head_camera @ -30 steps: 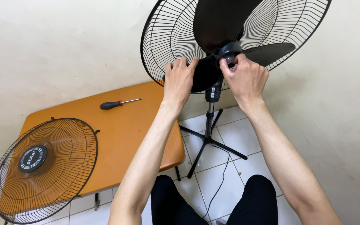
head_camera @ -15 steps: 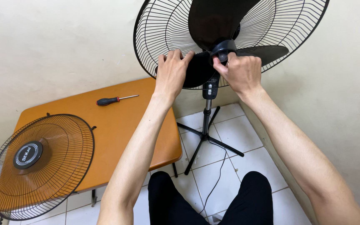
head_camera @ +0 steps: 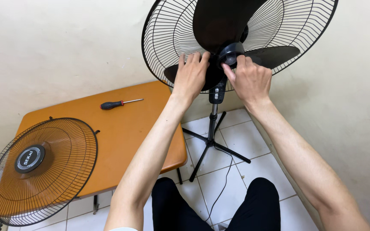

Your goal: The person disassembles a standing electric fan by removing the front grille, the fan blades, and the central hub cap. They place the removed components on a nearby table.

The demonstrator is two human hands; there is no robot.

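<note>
Hands: both raised to the hub of the standing fan, arms stretched up and forward from the seated person.
Left hand [head_camera: 191, 77]: palm flat on the lower dark fan blade [head_camera: 213, 73], fingers spread upward over it, pressing it rather than closing round it; wrist straight.
Right hand [head_camera: 247, 79]: thumb and fingertips pinched on the dark round spinner cap [head_camera: 230, 53] at the blade hub, knuckles toward the camera, wrist bent slightly back.
Grip: left is an open flat hold on the blade; right is a narrow pinch closed on the cap.
Fan: rear guard [head_camera: 172, 30] on, front open, blades exposed; hub sits above the pole [head_camera: 213, 124], whose cross base stands on the white tile floor [head_camera: 245, 141].
Change: left hand has moved in along the blade toward the hub; right fingers have turned round the cap, thumb now lower.
Nearby: detached front guard [head_camera: 43, 171] leans against the orange table [head_camera: 125, 137]; screwdriver [head_camera: 118, 103] lies on the tabletop, well apart from both hands.
</note>
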